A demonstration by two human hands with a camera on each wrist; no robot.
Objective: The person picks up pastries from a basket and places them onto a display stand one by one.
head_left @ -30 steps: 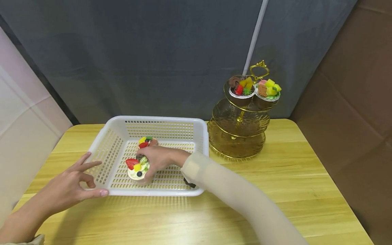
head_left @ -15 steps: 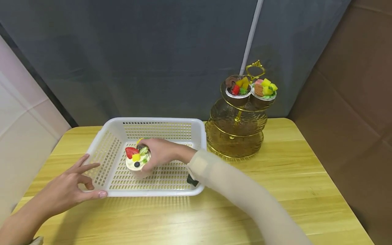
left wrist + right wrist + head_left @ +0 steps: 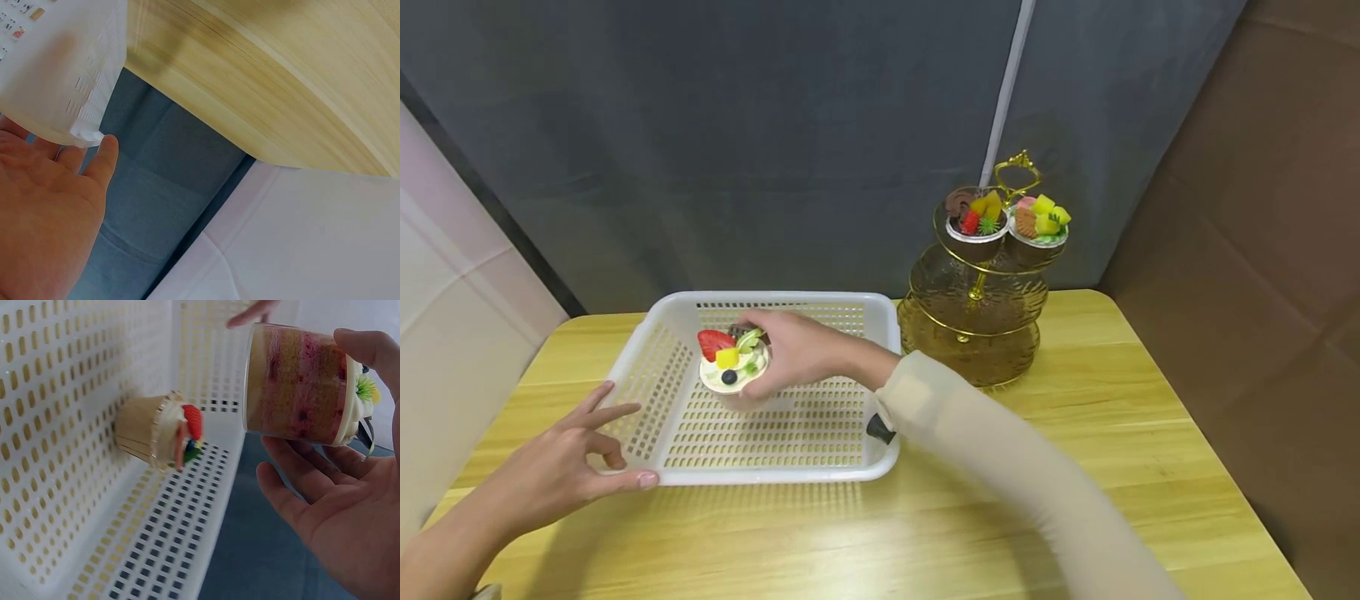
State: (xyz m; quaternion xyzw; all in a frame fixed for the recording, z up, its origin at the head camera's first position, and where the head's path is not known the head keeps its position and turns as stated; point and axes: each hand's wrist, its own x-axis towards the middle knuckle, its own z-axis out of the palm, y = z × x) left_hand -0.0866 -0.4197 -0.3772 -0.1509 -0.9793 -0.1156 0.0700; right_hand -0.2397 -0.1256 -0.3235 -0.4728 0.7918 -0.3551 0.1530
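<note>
My right hand grips a clear cup of layered cake, raised over the basket floor. Cream, strawberry, yellow fruit and a blueberry top it; pink and yellow layers show through the cup's side in the right wrist view. A cupcake in a tan paper case stands in the white plastic basket, hidden by the hand in the head view. My left hand holds the basket's near left corner, fingers over the left rim and thumb along the front rim.
Right of the basket stands a three-tier gold-rimmed stand. Its top tier bears a chocolate dessert cup and another with yellow fruit. A grey curtain hangs behind the wooden table.
The right hand has lifted the cake cup up from the basket floor, moving it slightly away from me. The left hand stays at the basket corner. The head view has shifted a little.
</note>
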